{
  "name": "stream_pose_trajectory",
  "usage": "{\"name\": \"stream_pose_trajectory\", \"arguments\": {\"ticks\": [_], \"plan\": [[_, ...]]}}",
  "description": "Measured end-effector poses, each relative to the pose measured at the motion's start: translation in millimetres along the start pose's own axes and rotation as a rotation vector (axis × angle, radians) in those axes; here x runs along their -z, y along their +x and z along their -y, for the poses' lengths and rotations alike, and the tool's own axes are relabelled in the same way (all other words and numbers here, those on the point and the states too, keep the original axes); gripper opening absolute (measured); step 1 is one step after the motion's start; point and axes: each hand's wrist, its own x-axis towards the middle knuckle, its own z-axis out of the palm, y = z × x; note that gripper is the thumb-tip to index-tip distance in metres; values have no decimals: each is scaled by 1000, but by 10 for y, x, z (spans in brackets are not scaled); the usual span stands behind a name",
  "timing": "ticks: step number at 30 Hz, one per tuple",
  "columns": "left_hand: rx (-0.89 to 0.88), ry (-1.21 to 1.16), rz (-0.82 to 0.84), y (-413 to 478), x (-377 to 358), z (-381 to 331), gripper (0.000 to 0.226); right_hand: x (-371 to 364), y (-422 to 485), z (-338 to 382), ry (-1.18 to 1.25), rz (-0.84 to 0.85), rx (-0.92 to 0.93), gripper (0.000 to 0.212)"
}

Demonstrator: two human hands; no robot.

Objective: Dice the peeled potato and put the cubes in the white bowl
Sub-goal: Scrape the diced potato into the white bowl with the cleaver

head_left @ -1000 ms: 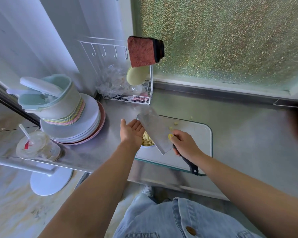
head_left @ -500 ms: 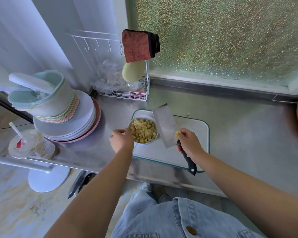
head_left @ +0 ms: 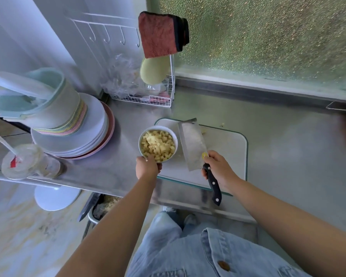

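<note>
On stainless steel surface [head_left: 288, 148]: small round white bowl [head_left: 158, 127], heaped with pale yellow potato cubes [head_left: 158, 145], at left edge of white rectangular cutting board [head_left: 226, 150]; left grip [head_left: 148, 166] clasps its near rim. Over board, broad steel cleaver [head_left: 192, 144], black handle clenched in right grip [head_left: 218, 168].

White bowl [head_left: 174, 134], pale yellow cubes [head_left: 158, 145]; black-handled cleaver [head_left: 193, 144]; red cloth [head_left: 160, 35].
</note>
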Motion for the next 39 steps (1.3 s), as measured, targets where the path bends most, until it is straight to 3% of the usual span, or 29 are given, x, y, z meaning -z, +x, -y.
{"name": "stream_pose_trajectory", "arguments": {"ticks": [8, 15, 22, 26, 29, 31, 36, 39], "plan": [[115, -228, -202, 224, 448, -10, 30, -306, 162, 52, -71, 57, -20, 28], [157, -285, -190, 306, 517, 31, 22, -382, 237, 15, -122, 81, -48, 30], [285, -364, -185, 139, 394, -26, 38, -218, 316, 11, -228, 11, 19, 31], [305, -125, -118, -93, 93, 22, 37, 16, 351, 66, -255, -152, 87, 21], [71, 288, -23, -162, -207, 67, 26, 273, 364, 59, -336, -272, 148, 24], [-159, 441, 53, -262, -327, -34, 19, 476, 371, 40, -411, -346, 170, 30], [-563, 845, 130, -187, -418, -145, 46, 952, 430, -117, -536, -452, 123, 34], [-546, 987, 153, -52, -420, -92, 72, 1095, 502, -229, -566, -449, 96, 30]]}}
